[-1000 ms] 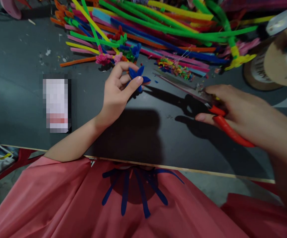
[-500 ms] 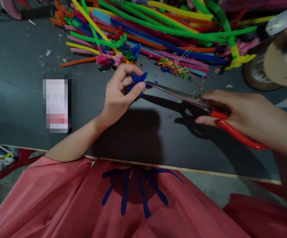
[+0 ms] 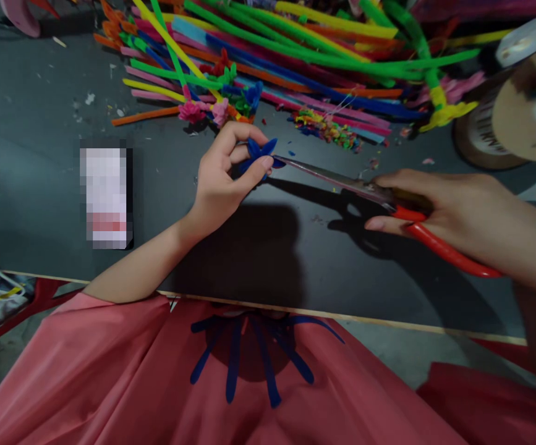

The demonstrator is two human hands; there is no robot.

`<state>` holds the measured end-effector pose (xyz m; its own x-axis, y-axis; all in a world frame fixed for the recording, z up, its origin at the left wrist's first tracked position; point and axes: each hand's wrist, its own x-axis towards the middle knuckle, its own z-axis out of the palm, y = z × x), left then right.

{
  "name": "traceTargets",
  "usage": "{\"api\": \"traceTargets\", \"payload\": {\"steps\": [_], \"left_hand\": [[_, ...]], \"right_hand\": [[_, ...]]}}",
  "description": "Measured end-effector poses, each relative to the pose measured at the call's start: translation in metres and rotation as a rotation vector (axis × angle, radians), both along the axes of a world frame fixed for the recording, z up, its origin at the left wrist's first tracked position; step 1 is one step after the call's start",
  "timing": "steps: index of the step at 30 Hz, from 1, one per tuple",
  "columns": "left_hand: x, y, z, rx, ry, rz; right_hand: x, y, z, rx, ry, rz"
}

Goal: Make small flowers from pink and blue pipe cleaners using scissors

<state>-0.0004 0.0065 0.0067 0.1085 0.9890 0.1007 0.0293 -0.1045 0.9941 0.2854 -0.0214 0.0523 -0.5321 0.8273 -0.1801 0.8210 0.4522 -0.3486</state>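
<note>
My left hand (image 3: 228, 164) pinches a blue fuzzy flower (image 3: 262, 148) with pointed petals, made of pipe cleaner, above the dark table. My right hand (image 3: 462, 207) is closed around the red handles of a pair of scissors (image 3: 342, 179). Its blades point left, and the tips meet the flower's right side, by one petal. Whether the blades are fully closed I cannot tell. Several blue pipe cleaner lengths (image 3: 233, 361) lie across the red cloth on my lap.
Many coloured pipe cleaners (image 3: 305, 55) are heaped along the back, with a pile of clippings (image 3: 327, 128) before them. A phone (image 3: 106, 194) lies at left. A ribbon spool (image 3: 485, 133) stands at right. The table's front edge (image 3: 342, 315) runs close to me.
The flower and the scissor tips have shifted very slightly to the right and down. Both hands keep their hold.
</note>
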Motion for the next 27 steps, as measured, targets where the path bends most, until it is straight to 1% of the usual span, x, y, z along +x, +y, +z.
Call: {"api": "traceTargets", "payload": {"steps": [5,11,14,16,19,22,24,27], "left_hand": [[0.001,0.001,-0.001,-0.002,-0.032,-0.016],[0.0,0.003,-0.001,-0.026,-0.056,0.048],[-0.001,0.005,-0.002,0.009,-0.053,0.046],[-0.003,0.007,-0.003,0.073,-0.021,0.056],[-0.006,0.01,-0.004,0.174,0.061,0.12],[-0.008,0.011,-0.004,0.245,0.078,0.147],[-0.007,0.01,-0.002,0.259,0.063,0.15],[-0.005,0.007,0.001,0.196,0.056,0.166]], "right_hand": [[0.0,0.0,-0.001,0.008,-0.009,-0.018],[0.004,0.004,-0.002,0.05,-0.138,-0.177],[0.003,0.003,-0.001,0.032,-0.282,-0.155],[-0.001,0.0,0.0,0.027,-0.355,-0.109],[-0.008,-0.006,0.001,0.05,-0.396,-0.048],[-0.013,-0.008,0.001,0.031,-0.401,-0.034],[-0.015,-0.006,0.0,0.009,-0.411,-0.046],[-0.015,0.001,-0.001,0.002,-0.428,-0.093]]}}
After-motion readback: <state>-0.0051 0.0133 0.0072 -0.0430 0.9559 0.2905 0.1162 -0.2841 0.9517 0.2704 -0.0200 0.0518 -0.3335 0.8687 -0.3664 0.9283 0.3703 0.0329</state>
